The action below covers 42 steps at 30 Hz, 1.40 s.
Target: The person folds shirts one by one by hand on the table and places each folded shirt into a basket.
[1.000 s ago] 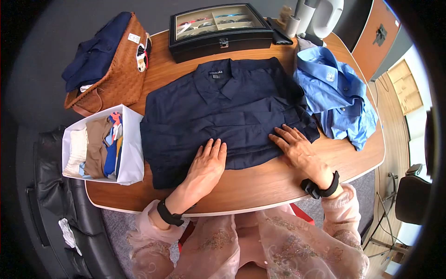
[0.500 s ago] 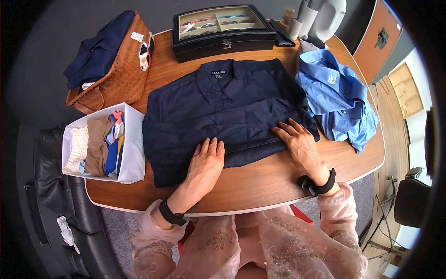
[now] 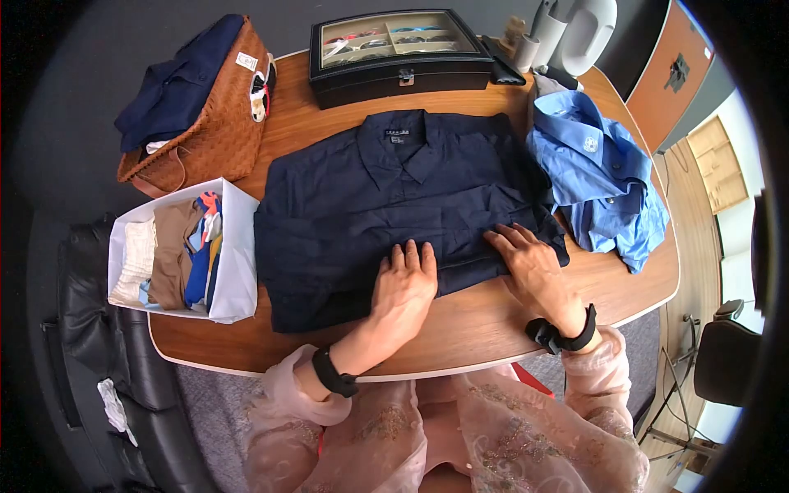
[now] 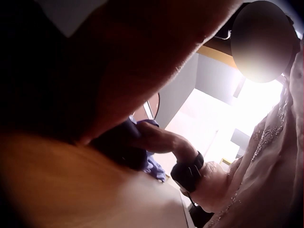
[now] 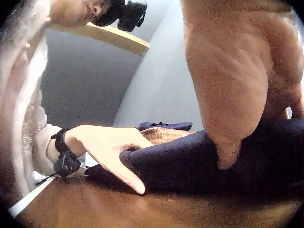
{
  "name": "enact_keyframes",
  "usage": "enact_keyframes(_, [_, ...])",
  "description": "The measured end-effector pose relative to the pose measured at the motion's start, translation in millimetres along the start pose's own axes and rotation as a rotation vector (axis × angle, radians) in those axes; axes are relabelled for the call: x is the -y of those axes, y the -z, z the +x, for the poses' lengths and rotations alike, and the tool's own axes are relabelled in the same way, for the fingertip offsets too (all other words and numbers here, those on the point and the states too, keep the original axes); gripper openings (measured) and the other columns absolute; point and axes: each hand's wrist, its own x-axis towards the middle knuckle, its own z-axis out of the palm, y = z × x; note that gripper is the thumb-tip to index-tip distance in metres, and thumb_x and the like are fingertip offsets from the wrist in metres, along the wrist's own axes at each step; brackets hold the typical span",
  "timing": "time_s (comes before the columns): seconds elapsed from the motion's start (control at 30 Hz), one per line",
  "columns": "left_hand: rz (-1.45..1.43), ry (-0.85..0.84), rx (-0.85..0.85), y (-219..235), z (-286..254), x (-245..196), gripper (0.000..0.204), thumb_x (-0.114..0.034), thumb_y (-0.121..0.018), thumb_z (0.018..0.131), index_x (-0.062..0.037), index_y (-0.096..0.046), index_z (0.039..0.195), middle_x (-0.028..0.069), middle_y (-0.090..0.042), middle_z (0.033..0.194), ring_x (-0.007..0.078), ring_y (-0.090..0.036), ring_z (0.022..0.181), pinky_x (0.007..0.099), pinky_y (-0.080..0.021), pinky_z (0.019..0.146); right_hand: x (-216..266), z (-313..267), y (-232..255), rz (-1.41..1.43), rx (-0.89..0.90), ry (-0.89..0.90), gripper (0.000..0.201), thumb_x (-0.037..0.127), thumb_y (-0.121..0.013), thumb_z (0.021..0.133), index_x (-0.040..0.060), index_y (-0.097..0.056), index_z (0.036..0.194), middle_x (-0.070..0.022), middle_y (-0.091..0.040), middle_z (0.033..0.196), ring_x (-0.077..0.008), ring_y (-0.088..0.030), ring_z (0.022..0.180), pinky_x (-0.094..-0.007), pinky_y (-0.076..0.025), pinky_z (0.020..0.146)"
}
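Note:
A dark navy shirt point(image 3: 345, 214) lies on the wooden table with its collar toward the far side and its lower part folded over. On its near edge, right of the middle, rests the left hand point(image 3: 404, 292), fingers extended over the cloth. The right hand point(image 3: 534, 275) lies on the shirt's near right part, its fingers spread and fairly straight. In the right wrist view the left hand point(image 5: 109, 152) has its thumb down by the table beside the navy cloth point(image 5: 166, 166). The left wrist view is dark, with the right hand point(image 4: 159, 138) beyond the near arm.
A light blue shirt point(image 3: 593, 168) lies at the right. At the left stand a white box point(image 3: 238, 255) of folded clothes and a woven basket point(image 3: 218, 131) holding navy cloth. A black glass-topped case point(image 3: 411, 78), a white cup point(image 3: 526, 53) and other items stand at the back.
The left hand has moved right along the shirt's near edge. The right hand stays at nearly the same place on the cloth. The view has shifted slightly.

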Motion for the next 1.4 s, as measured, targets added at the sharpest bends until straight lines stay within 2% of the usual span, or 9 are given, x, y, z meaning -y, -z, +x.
enact_keyframes(0.27, [0.016, -0.020, 0.000, -0.4, 10.9, -9.6, 0.050, 0.000, -0.057, 0.068, 0.0106, -0.050, 0.116, 0.0291, -0.055, 0.112, 0.0364, -0.058, 0.100, 0.0370, -0.051, 0.081, 5.7, 7.0, -6.1, -0.011, -0.124, -0.064, 0.078, 0.002, -0.066, 0.063, 0.0076, -0.033, 0.134, -0.0184, -0.045, 0.129, -0.0370, -0.043, 0.119, -0.0434, -0.038, 0.098])
enact_keyframes(0.6, [0.208, -0.003, -0.157, -3.9, 44.0, -37.7, 0.061, -0.004, -0.068, 0.059, 0.0118, -0.050, 0.115, 0.0275, -0.059, 0.102, 0.0273, -0.062, 0.085, 0.0291, -0.051, 0.067, 5.4, 9.3, 15.4, 0.159, 0.095, -0.001, 0.069, 0.006, -0.064, 0.069, 0.0077, -0.037, 0.132, -0.0192, -0.049, 0.125, -0.0394, -0.045, 0.116, -0.0411, -0.044, 0.093])
enact_keyframes(0.67, [0.109, -0.044, 0.010, -5.2, 41.1, -36.4, 0.057, -0.003, -0.067, 0.058, 0.0112, -0.053, 0.111, 0.0227, -0.063, 0.089, 0.0243, -0.063, 0.075, 0.0280, -0.051, 0.059, -1.4, 9.4, 21.9, 0.090, 0.207, 0.192, 0.064, 0.018, -0.064, 0.074, 0.0072, -0.038, 0.132, -0.0179, -0.051, 0.122, -0.0397, -0.047, 0.114, -0.0414, -0.044, 0.092])
enact_keyframes(0.73, [0.151, -0.103, -0.032, -9.5, 33.3, -33.8, 0.053, -0.004, -0.067, 0.057, 0.0107, -0.056, 0.108, 0.0178, -0.063, 0.077, 0.0227, -0.062, 0.069, 0.0273, -0.050, 0.055, -13.2, 22.2, 47.3, 0.162, 0.455, 0.323, 0.064, 0.036, -0.063, 0.079, 0.0046, -0.041, 0.130, -0.0184, -0.055, 0.117, -0.0331, -0.055, 0.106, -0.0378, -0.045, 0.091])
enact_keyframes(0.8, [0.197, -0.156, -0.082, -9.3, 25.2, -32.8, 0.054, -0.005, -0.066, 0.056, 0.0100, -0.057, 0.107, 0.0157, -0.061, 0.074, 0.0216, -0.062, 0.068, 0.0271, -0.050, 0.053, -15.7, 44.3, 74.5, 0.305, 0.464, 0.367, 0.065, 0.039, -0.063, 0.079, 0.0029, -0.042, 0.129, -0.0195, -0.056, 0.115, -0.0324, -0.056, 0.103, -0.0372, -0.045, 0.090])
enact_keyframes(0.83, [0.184, -0.164, -0.040, -5.6, 21.7, -33.0, 0.055, -0.006, -0.066, 0.056, 0.0092, -0.057, 0.108, 0.0163, -0.062, 0.076, 0.0209, -0.062, 0.069, 0.0262, -0.049, 0.052, -27.7, 60.5, 65.9, 0.373, 0.290, 0.438, 0.066, 0.038, -0.065, 0.077, 0.0019, -0.043, 0.128, -0.0205, -0.055, 0.114, -0.0345, -0.055, 0.105, -0.0388, -0.045, 0.089])
enact_keyframes(0.93, [0.229, -0.242, -0.091, 6.6, 10.0, -32.3, 0.054, -0.007, -0.065, 0.057, 0.0087, -0.058, 0.108, 0.0155, -0.062, 0.076, 0.0197, -0.061, 0.069, 0.0251, -0.048, 0.051, -50.3, 117.0, 50.8, 0.132, -0.015, 0.296, 0.072, 0.028, -0.072, 0.071, 0.0021, -0.039, 0.130, -0.0212, -0.049, 0.121, -0.0347, -0.048, 0.113, -0.0389, -0.042, 0.092])
enact_keyframes(1.17, [0.166, -0.217, -0.040, 11.4, -9.8, -32.4, 0.055, -0.006, -0.065, 0.058, 0.0081, -0.057, 0.110, 0.0166, -0.060, 0.079, 0.0203, -0.060, 0.069, 0.0255, -0.048, 0.051, -76.4, 192.9, 3.6, -0.045, 0.156, 0.101, 0.104, 0.056, -0.077, 0.054, 0.0075, -0.035, 0.135, -0.0204, -0.042, 0.130, -0.0356, -0.041, 0.120, -0.0398, -0.036, 0.099])
enact_keyframes(1.4, [0.109, -0.238, -0.016, 8.5, -4.6, -33.1, 0.057, -0.004, -0.066, 0.056, 0.0071, -0.056, 0.111, 0.0113, -0.059, 0.075, 0.0193, -0.059, 0.069, 0.0259, -0.048, 0.052, -69.6, 175.6, 29.4, 0.179, 0.290, -0.018, 0.091, 0.058, -0.076, 0.056, -0.0017, -0.051, 0.119, -0.0206, -0.058, 0.111, -0.0317, -0.053, 0.109, -0.0359, -0.043, 0.090])
